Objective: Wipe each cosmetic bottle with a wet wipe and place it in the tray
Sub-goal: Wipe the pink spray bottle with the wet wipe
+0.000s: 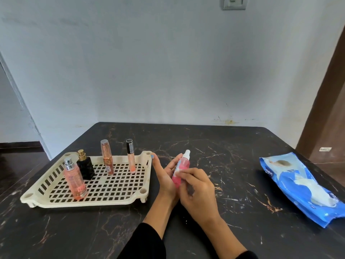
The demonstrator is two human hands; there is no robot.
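A small pink spray bottle (182, 166) with a white cap lies tilted across my left hand (166, 174), whose fingers are nearly straight beneath it. My right hand (196, 186) pinches a scrap of white wet wipe (178, 171) against the bottle's side. Both hands hover just right of the cream lattice tray (112, 200). In the tray stand a tall pink mist bottle (73, 179), a black perfume bottle with a gold cap (85, 166), a rose-gold tube (106, 157) and a peach gloss tube with a black cap (130, 156).
A blue wet-wipe pack (302, 186) lies at the table's right edge, a white wipe sticking out of its opening. The dark marble table (214, 146) meets a pale wall at the back. A brown door stands at the far right.
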